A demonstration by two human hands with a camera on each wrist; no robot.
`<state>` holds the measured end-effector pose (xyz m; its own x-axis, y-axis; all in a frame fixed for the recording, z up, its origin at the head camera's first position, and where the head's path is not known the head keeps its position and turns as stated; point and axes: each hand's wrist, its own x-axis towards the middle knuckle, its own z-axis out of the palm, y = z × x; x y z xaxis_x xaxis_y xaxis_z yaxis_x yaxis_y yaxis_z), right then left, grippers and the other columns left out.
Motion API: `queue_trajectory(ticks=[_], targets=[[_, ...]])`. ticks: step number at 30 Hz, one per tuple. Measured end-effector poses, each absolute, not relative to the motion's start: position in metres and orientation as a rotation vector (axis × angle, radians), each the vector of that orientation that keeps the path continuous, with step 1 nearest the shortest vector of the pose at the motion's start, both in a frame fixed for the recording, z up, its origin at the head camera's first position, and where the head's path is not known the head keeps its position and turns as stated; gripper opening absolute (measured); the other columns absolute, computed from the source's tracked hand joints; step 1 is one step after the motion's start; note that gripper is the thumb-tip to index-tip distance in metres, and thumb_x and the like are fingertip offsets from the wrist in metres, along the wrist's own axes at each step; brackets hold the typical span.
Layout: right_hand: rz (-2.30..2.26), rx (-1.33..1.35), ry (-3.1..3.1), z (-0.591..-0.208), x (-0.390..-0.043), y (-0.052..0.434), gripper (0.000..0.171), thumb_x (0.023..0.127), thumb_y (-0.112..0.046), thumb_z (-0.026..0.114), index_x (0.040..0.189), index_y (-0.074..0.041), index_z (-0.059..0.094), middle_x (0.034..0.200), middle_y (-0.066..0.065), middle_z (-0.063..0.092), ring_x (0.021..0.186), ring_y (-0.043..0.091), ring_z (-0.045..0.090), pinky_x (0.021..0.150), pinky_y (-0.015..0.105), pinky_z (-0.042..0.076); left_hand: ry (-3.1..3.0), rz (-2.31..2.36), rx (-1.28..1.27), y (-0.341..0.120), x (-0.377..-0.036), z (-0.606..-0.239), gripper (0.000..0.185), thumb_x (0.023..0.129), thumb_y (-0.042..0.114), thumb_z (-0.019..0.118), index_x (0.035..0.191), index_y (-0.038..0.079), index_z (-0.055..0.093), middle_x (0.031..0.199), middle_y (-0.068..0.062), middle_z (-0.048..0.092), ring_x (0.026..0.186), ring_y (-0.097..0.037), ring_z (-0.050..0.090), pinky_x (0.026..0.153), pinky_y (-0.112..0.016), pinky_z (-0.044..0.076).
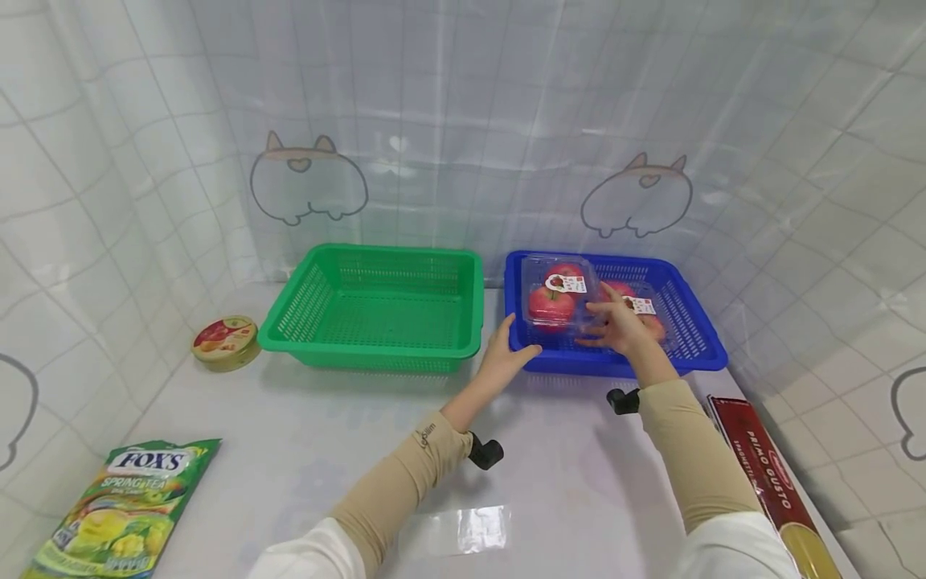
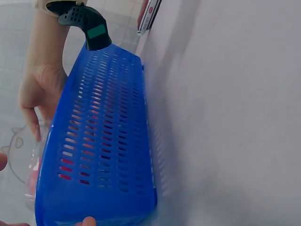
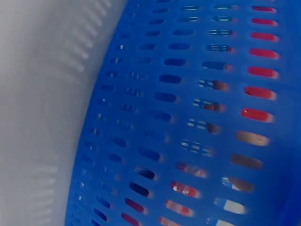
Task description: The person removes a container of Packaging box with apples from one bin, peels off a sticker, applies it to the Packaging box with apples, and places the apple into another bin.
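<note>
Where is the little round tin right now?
In the head view the round tin sits far left on the table, just left of the green basket.

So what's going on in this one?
A person is working at the blue basket on the white table. The left hand grips the basket's near left corner, while the right hand reaches inside, fingers spread over clear plastic boxes of apples. An empty green basket sits just to the left. A round tin, a candy bag and a spaghetti pack lie nearby.
</note>
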<state>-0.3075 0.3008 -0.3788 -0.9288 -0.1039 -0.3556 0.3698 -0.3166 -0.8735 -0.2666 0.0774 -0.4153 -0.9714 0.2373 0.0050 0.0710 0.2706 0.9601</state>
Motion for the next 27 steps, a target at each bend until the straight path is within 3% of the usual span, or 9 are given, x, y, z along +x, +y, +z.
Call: queue_trajectory(ticks=[14,19,22,27], targets=[[-2.193,0.383,1.699,-0.387,-0.309,0.293,0.076,0.096,-0.004,0.037,0.147,-0.032,-0.013,0.152,0.014,-0.008,0.132,0.051,0.007,0.104,0.061,0.019,2.389,1.778,0.249,0.079,-0.265,-0.416,0.074,0.085,0.022,0.061,0.147,0.009,0.022,0.147,-0.016,0.029,0.132,-0.033,0.032,0.102,-0.049,0.033],[-2.150,0.400,1.736,-0.389,-0.310,0.292,0.076,0.095,-0.002,0.036,0.147,-0.029,-0.013,0.152,0.016,-0.010,0.131,0.055,0.005,0.105,0.061,0.014,2.434,1.778,0.244,0.079,-0.267,-0.420,0.073,0.084,0.015,0.063,0.145,0.005,0.025,0.142,-0.018,0.036,0.107,-0.027,0.051,0.091,-0.041,0.044],[-2.136,0.411,1.751,-0.390,-0.312,0.292,0.076,0.095,-0.001,0.035,0.147,-0.028,-0.014,0.152,0.015,-0.014,0.131,0.056,0.002,0.105,0.062,0.012,2.447,1.781,0.240,0.079,-0.268,-0.422,0.072,0.083,0.014,0.064,0.145,0.005,0.026,0.139,-0.017,0.040,0.091,-0.021,0.052,0.081,-0.036,0.047],[-2.108,0.407,1.793,-0.393,-0.313,0.292,0.076,0.095,-0.001,0.034,0.146,-0.027,-0.016,0.150,0.015,-0.021,0.130,0.057,-0.003,0.105,0.063,0.010,2.443,1.776,0.246,0.079,-0.269,-0.422,0.073,0.084,0.015,0.064,0.145,0.006,0.026,0.137,-0.017,0.041,0.087,-0.019,0.050,0.076,-0.034,0.046]])
